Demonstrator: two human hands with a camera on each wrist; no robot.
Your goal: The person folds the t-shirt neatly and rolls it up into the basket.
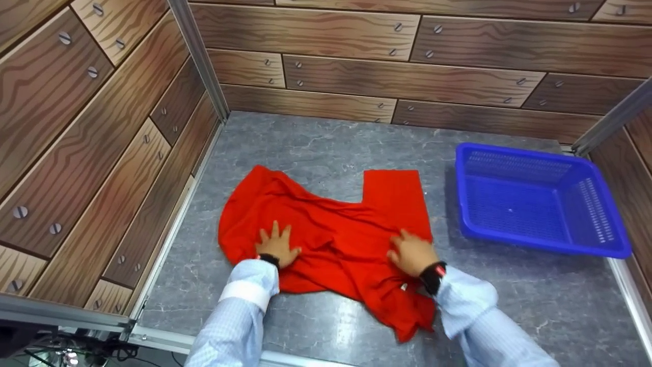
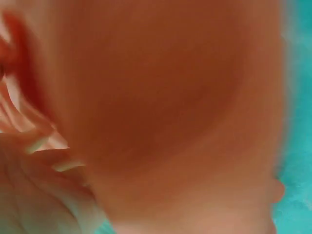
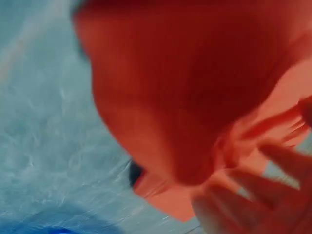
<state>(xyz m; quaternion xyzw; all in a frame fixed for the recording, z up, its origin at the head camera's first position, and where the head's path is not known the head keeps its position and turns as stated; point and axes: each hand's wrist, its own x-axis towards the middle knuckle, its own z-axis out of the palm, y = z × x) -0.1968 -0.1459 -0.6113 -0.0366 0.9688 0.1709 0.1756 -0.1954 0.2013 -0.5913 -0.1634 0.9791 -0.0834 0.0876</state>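
A crumpled red garment (image 1: 326, 224), apparently a T-shirt, lies spread over the grey surface. A flat square part of it, like a sleeve, points away at the upper right, and a small white tag (image 1: 404, 287) shows near its lower right. My left hand (image 1: 276, 247) rests on the left part of the cloth, fingers spread. On the right part, my right hand (image 1: 413, 253) touches the fabric with its fingers loosely extended. The right wrist view shows those fingers (image 3: 243, 195) beside red folds (image 3: 161, 92). Blurred cloth or skin fills most of the left wrist view.
A blue plastic basket (image 1: 540, 244) with perforated sides stands to the right of the garment. Wood-patterned walls (image 1: 326, 66) border the grey surface (image 1: 316, 142) at the back and both sides. A metal rail (image 1: 168, 255) runs along the left edge.
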